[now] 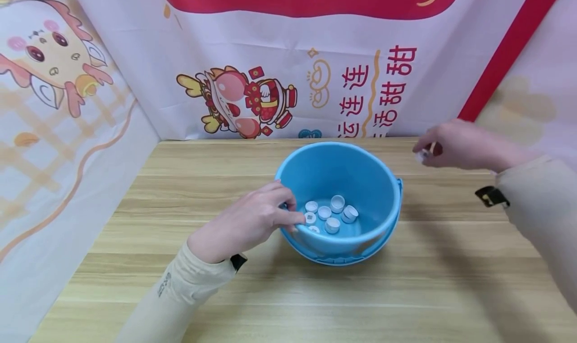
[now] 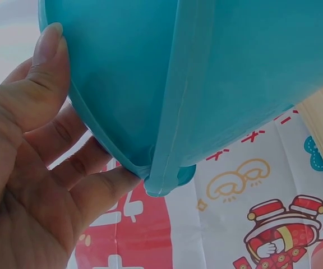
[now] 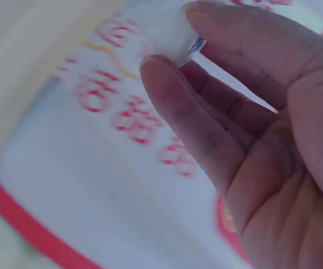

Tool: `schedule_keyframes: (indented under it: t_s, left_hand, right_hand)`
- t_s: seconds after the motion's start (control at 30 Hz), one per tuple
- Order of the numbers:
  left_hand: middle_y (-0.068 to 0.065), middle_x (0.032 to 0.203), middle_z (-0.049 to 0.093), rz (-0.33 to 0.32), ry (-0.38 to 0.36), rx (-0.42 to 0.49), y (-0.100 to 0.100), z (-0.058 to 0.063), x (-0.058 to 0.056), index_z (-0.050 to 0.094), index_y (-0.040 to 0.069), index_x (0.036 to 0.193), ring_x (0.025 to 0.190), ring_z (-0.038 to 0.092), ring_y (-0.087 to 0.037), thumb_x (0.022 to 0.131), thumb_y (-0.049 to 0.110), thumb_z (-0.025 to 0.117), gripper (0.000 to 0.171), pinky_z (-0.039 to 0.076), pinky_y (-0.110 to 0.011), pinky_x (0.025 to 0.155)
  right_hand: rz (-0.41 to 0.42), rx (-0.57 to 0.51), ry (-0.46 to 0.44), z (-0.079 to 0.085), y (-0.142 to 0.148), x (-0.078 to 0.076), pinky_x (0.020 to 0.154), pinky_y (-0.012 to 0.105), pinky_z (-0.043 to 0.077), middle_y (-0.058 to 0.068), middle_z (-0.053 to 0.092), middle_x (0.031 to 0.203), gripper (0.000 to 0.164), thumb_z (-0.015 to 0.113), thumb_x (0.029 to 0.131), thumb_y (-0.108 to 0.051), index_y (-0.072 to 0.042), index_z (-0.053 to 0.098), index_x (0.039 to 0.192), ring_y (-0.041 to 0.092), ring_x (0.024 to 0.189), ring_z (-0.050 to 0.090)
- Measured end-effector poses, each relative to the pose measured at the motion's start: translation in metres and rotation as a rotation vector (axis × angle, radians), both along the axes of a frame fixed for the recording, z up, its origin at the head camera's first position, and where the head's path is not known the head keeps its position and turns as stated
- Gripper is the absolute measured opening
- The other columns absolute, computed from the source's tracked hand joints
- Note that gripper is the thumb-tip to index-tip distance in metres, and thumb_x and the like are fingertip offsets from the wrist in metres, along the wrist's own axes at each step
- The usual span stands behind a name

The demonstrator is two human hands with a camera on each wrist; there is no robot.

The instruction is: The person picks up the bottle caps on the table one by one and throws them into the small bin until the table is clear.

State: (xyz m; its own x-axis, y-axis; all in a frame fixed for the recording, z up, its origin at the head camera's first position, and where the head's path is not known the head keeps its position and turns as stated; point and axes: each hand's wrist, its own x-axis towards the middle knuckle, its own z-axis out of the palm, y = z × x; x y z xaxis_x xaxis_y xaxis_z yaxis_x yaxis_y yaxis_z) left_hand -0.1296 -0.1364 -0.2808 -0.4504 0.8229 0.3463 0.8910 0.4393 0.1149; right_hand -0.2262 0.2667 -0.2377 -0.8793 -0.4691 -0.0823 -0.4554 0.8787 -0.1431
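Note:
A light blue bucket (image 1: 331, 170) stands upright on the wooden table. On its floor lie several small white round cups (image 1: 332, 226), some of them stacked. A flat white piece (image 1: 310, 218) with a dark square mark lies beside them. My left hand (image 1: 257, 215) grips the bucket's left rim, thumb on one side and fingers on the other, close to the handle joint in the left wrist view. To the right of the bucket, above the table, my right hand (image 1: 466, 145) pinches a small white piece (image 3: 172, 36) with a dark printed patch on its edge.
The bucket's blue handle (image 2: 178, 106) hangs down along its near side. A printed white and red cloth (image 1: 252, 37) rises behind the table (image 1: 203, 173). Another patterned cloth (image 1: 54, 193) borders it on the left.

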Motion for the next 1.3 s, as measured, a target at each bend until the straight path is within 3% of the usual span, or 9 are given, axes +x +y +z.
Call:
schedule_keyframes:
  t_s: [0.1, 0.23, 0.4, 0.6, 0.93, 1.3]
  left_hand:
    - [-0.005, 0.097, 0.065, -0.003, 0.005, -0.002, 0.000, 0.001, 0.000, 0.079, 0.018, 0.109, 0.091, 0.058, -0.020, 0.077, 0.004, 0.084, 0.035, 0.057, -0.029, 0.084]
    - [-0.005, 0.096, 0.065, -0.005, 0.012, -0.004, 0.000, 0.001, 0.000, 0.079, 0.018, 0.109, 0.090, 0.058, -0.020, 0.076, 0.005, 0.085, 0.035, 0.057, -0.030, 0.084]
    - [-0.005, 0.096, 0.064, -0.009, 0.006, -0.002, 0.000, -0.001, 0.000, 0.079, 0.018, 0.109, 0.090, 0.058, -0.021, 0.077, 0.004, 0.084, 0.036, 0.057, -0.030, 0.084]
    - [-0.005, 0.096, 0.064, -0.012, 0.013, 0.000, 0.000, 0.000, 0.000, 0.079, 0.018, 0.109, 0.090, 0.057, -0.020, 0.078, 0.003, 0.083, 0.035, 0.056, -0.029, 0.084]
    - [-0.004, 0.097, 0.065, -0.003, 0.002, -0.021, 0.000, 0.001, 0.000, 0.079, 0.019, 0.108, 0.091, 0.059, -0.021, 0.079, 0.004, 0.083, 0.033, 0.056, -0.029, 0.084]
    - [-0.004, 0.097, 0.065, -0.007, 0.022, -0.021, 0.000, 0.000, 0.000, 0.079, 0.019, 0.109, 0.092, 0.058, -0.019, 0.079, 0.005, 0.083, 0.033, 0.056, -0.028, 0.084]
  right_hand:
    - [0.017, 0.013, 0.028, 0.029, -0.018, 0.004, 0.066, 0.037, 0.060, 0.008, 0.069, 0.102, 0.043, 0.088, 0.075, -0.013, -0.010, 0.073, 0.115, 0.021, 0.082, 0.064]
    - [0.101, 0.027, 0.067, 0.058, -0.046, 0.011, 0.070, 0.039, 0.061, 0.010, 0.070, 0.106, 0.043, 0.088, 0.075, -0.013, -0.011, 0.074, 0.115, 0.022, 0.084, 0.068]
    - [0.225, 0.059, 0.098, 0.077, -0.082, 0.020, 0.073, 0.039, 0.060, 0.008, 0.071, 0.102, 0.039, 0.087, 0.077, -0.014, -0.011, 0.074, 0.114, 0.021, 0.082, 0.068]
    - [0.320, 0.082, 0.060, 0.091, -0.118, 0.028, 0.074, 0.038, 0.060, 0.003, 0.072, 0.103, 0.037, 0.086, 0.079, -0.021, -0.016, 0.075, 0.113, 0.018, 0.083, 0.067]
    - [0.348, 0.169, -0.060, 0.085, -0.165, 0.031, 0.082, 0.039, 0.058, 0.000, 0.070, 0.110, 0.034, 0.080, 0.085, -0.022, -0.020, 0.073, 0.118, 0.020, 0.096, 0.066]
    - [0.368, 0.198, -0.143, 0.067, -0.181, 0.029, 0.083, 0.043, 0.058, 0.001, 0.069, 0.115, 0.036, 0.079, 0.086, -0.024, -0.020, 0.071, 0.122, 0.022, 0.099, 0.067]
